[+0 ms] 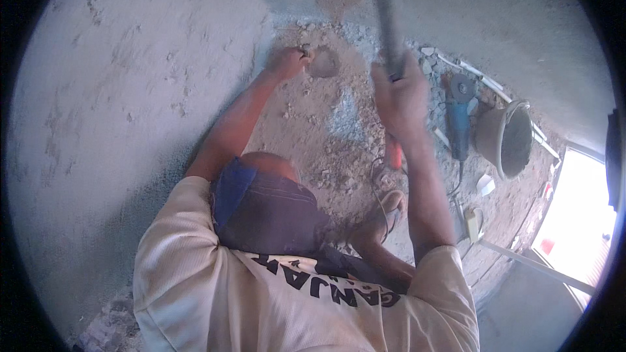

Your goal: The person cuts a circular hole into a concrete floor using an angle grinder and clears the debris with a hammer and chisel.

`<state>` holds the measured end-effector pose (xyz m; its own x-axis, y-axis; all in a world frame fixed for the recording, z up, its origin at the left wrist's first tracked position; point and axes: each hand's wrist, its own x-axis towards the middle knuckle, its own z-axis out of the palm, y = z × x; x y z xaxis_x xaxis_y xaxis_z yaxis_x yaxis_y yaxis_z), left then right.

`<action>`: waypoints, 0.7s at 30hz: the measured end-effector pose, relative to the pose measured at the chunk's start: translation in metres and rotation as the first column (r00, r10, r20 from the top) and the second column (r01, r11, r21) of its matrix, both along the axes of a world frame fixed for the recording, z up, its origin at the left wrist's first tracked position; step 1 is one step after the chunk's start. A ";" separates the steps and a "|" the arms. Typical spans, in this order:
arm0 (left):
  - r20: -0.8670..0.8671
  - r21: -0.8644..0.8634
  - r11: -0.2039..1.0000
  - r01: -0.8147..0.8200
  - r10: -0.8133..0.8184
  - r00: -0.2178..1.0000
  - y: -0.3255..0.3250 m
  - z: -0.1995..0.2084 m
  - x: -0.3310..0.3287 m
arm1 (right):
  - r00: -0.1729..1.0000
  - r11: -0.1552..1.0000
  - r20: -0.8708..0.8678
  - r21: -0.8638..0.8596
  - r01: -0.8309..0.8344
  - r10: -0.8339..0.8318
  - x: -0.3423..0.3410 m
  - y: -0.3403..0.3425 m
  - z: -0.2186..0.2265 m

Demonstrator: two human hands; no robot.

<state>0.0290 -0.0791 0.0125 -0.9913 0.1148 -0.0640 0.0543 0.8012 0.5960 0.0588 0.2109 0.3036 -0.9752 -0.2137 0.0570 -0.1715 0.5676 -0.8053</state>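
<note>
My left hand point(285, 64) is closed beside a shallow round hole point(324, 63) in the broken ground, near the wall corner. Between its fingers shows the end of a small dark rod, chisel-like; most of it is hidden. My right hand point(402, 99) grips a hammer point(389, 23) by its dark handle, raised and slightly blurred. The heavy hammer head is up at the top edge of the view. A red part, apparently the handle's lower end, shows below my right hand.
Loose rubble point(332, 156) covers the ground. To the right lie a blue angle grinder point(460, 120) with its cord, a bucket point(492, 133) and white pipes point(482, 78). A rough plastered wall point(130, 91) rises at left. My sandalled foot point(390, 205) is near the rubble.
</note>
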 end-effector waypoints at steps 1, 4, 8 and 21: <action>0.014 0.037 0.999 0.002 -0.003 1.000 0.002 0.003 0.003 | 0.996 0.999 -0.075 -0.002 0.042 -0.042 0.000 0.001 0.020; 0.072 0.086 0.994 -0.063 0.056 0.996 0.033 0.040 -0.002 | 0.955 0.961 -0.272 -0.273 0.043 -0.120 -0.015 0.008 0.038; 0.066 0.250 0.967 -0.045 0.029 0.997 0.046 0.069 -0.015 | 0.954 0.954 -0.276 -0.300 0.029 -0.116 -0.015 0.016 0.025; 0.013 0.228 0.966 -0.120 0.120 0.993 0.038 -0.014 -0.008 | 0.992 0.973 0.097 -0.208 0.105 -0.086 0.015 0.022 -0.011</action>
